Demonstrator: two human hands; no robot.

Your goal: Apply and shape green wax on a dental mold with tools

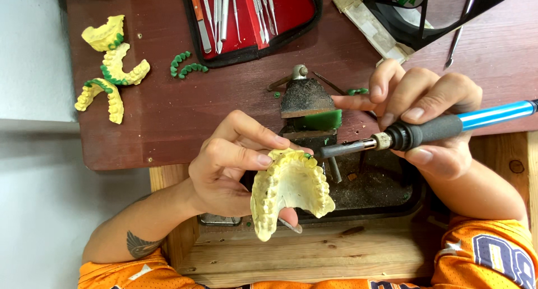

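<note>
Head view: the left hand [232, 165] is clamped on a yellow plaster dental cast [288, 191], thumb and fingers pinching its rim, held in the air just in front of the small bench vise [307, 101]; the right hand [428, 118] is closed round a blue-handled heated wax tool [426, 133] whose metal tip touches green wax on the cast's tooth row. Risk, as judged: the hot tip lies near the left fingertips, so a slip could burn them or gouge the plaster. The cast is unsupported, so a loosened pinch could drop it onto the dark tray [386, 196] in front of the vise.
</note>
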